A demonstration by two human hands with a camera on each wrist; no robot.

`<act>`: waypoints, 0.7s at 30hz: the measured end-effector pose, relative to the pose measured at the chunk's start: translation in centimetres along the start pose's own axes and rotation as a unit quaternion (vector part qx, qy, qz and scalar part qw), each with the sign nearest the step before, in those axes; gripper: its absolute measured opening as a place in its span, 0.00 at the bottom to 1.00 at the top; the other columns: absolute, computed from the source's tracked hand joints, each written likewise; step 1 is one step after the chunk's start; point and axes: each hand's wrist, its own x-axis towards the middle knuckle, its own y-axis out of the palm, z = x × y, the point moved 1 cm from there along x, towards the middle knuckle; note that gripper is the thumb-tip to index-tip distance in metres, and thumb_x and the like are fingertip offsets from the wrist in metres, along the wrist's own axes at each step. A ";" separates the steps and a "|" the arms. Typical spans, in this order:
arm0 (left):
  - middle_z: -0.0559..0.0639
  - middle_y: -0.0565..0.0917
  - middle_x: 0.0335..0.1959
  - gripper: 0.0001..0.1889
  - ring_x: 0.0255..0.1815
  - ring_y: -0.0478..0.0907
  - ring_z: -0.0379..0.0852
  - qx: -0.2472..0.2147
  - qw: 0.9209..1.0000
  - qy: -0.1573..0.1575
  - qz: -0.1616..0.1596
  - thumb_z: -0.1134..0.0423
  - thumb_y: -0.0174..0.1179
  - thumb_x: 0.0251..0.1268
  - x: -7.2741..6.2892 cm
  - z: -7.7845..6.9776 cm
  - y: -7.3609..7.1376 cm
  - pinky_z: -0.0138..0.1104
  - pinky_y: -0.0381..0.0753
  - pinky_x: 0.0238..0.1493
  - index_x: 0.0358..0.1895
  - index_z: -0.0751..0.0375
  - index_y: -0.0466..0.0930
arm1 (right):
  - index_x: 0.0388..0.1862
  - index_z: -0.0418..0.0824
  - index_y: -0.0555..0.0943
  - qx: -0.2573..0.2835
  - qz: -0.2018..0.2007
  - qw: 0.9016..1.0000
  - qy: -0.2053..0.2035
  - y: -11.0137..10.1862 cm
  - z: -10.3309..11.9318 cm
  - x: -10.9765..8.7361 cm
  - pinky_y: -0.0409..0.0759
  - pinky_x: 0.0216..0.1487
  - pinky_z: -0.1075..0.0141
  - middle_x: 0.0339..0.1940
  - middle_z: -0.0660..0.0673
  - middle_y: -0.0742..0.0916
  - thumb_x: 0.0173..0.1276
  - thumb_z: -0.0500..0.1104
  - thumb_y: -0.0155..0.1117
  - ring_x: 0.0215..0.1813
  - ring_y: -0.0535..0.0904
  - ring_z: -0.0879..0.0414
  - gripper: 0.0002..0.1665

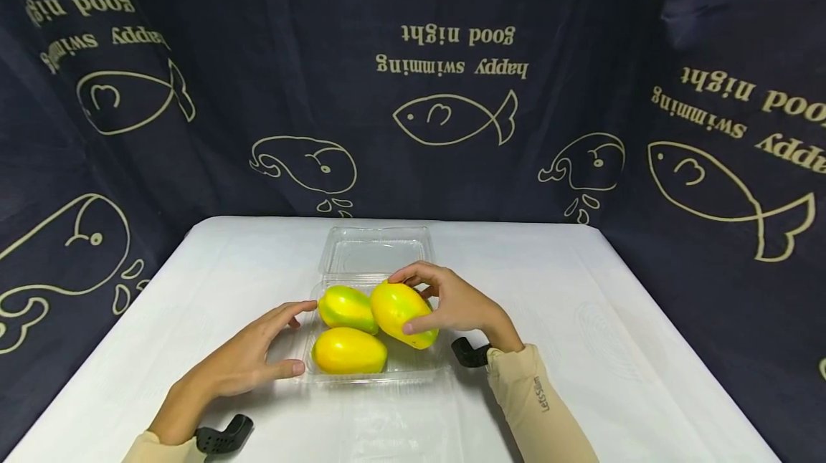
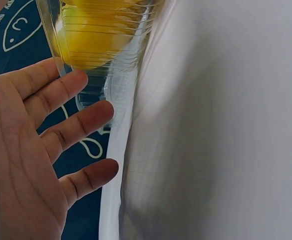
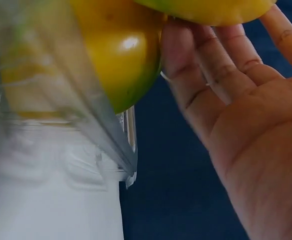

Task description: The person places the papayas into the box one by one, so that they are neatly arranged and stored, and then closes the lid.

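Head view: the right hand (image 1: 454, 302), fingers curled, gripped a fruit (image 1: 395, 309) over the clear container (image 1: 413, 375); a gentle hold, kept off the two other fruits (image 1: 349, 350), was judged sound. Skin: glossy yellow, tinged green. Left wrist view: the left hand (image 2: 26, 150), fingers released and spread, was beside the container. Right wrist view: fingertips met the fruit.

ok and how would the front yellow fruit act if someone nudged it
The front yellow fruit would probably roll, since its sides look rounded. Its glossy skin suggests it could be slippery to pinch. The clear container around it would likely stop it going far.
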 end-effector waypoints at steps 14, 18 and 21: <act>0.39 0.73 0.69 0.45 0.60 0.75 0.40 -0.004 1.000 -0.005 -0.001 0.42 0.70 0.56 0.1 0.0 0.0 0.46 0.79 0.54 0.77 0.37 0.60 | 0.60 0.58 0.78 -0.054 0.038 0.998 -0.003 0.9 1.2 0.1 0.80 0.56 0.60 0.57 0.60 0.81 0.50 0.49 0.83 0.56 0.77 0.58 0.37; 0.37 0.72 0.69 0.44 0.59 0.75 0.40 -0.004 1.000 -0.008 -0.002 0.41 0.70 0.56 0.0 0.0 0.1 0.46 0.79 0.54 0.77 0.37 0.60 | 0.60 0.57 0.77 -0.049 0.050 0.998 -0.005 1.1 1.1 0.1 0.80 0.57 0.62 0.57 0.60 0.81 0.51 0.48 0.83 0.55 0.77 0.58 0.37; 0.37 0.72 0.69 0.44 0.59 0.75 0.40 -0.003 1.000 -0.007 -0.003 0.41 0.70 0.56 -0.2 -0.1 0.1 0.46 0.79 0.54 0.77 0.38 0.60 | 0.60 0.56 0.78 -0.055 0.055 0.997 -0.006 1.3 1.2 0.0 0.81 0.55 0.63 0.54 0.60 0.82 0.50 0.47 0.83 0.54 0.78 0.58 0.37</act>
